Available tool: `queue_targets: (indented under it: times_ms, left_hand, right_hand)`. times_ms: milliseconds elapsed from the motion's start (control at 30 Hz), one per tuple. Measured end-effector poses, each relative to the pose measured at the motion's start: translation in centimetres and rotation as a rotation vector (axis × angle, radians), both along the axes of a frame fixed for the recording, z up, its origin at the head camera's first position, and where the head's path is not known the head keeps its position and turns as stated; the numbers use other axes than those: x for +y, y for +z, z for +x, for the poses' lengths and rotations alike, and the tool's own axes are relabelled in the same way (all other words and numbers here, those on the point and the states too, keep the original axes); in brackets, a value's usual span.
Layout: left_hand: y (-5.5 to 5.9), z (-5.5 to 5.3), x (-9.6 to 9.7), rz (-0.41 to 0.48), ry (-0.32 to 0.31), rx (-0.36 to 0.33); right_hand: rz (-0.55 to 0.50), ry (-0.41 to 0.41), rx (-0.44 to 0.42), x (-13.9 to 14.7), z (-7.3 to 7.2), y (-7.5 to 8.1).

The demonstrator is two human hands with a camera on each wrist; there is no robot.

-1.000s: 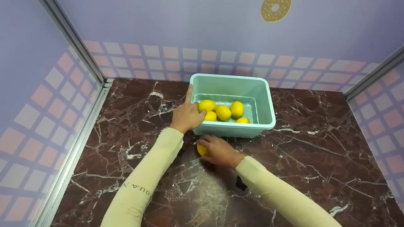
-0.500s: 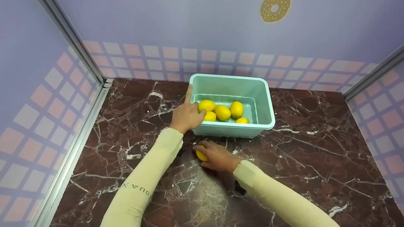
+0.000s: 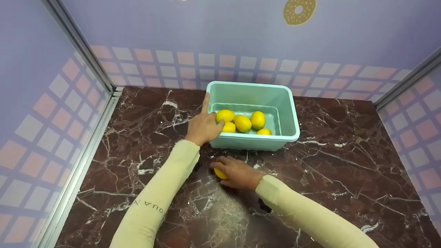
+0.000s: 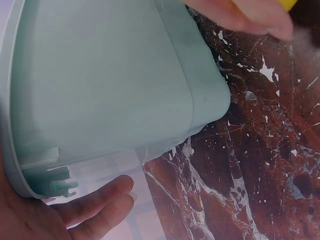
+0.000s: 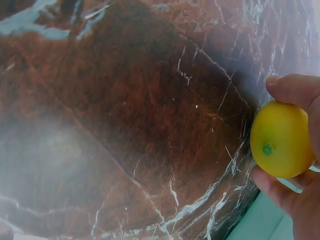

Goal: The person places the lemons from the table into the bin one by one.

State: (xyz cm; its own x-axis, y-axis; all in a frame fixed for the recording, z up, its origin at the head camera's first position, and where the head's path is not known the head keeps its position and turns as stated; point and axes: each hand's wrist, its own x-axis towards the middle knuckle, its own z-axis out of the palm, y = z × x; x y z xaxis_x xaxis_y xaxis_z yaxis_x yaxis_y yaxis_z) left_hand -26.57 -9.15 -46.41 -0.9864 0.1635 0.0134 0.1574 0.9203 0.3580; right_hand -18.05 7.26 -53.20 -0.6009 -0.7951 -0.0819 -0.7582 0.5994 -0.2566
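Observation:
A pale green plastic bin (image 3: 248, 143) stands near the back wall with several yellow lemons (image 3: 243, 123) inside. My left hand (image 3: 205, 127) holds its left rim, thumb over the inside and index finger stretched along the edge. In the left wrist view, two fingers (image 4: 102, 207) of that hand reach along the bin's outer side. In front of the bin, my right hand (image 3: 237, 173) grips another lemon (image 5: 280, 142) between thumb and fingers, low over the marble surface. The green stem end of this lemon shows in the right wrist view.
The dark red marble-patterned tabletop (image 3: 137, 144) runs back to a lilac wall (image 3: 165, 27) with pink and white squares. Side panels with metal framing (image 3: 86, 144) close off the left and right. A doughnut picture (image 3: 299, 11) is on the back wall.
My right hand has moved slightly toward me, away from the bin's front, with the lemon in its grip. My left hand stays on the rim, and the bin stands where it was.

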Motion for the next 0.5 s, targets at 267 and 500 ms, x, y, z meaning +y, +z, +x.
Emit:
queue_targets:
  times_ms: [267,500]
  left_hand:
    - [0.1,0.0,0.1,-0.014,-0.004,-0.006]
    - [0.0,0.0,0.0,-0.009,-0.001,-0.008]
  right_hand:
    - [0.003,0.035,0.014,0.2,0.4,0.8]
    - [0.006,0.052,0.043,0.4,0.8,2.2]
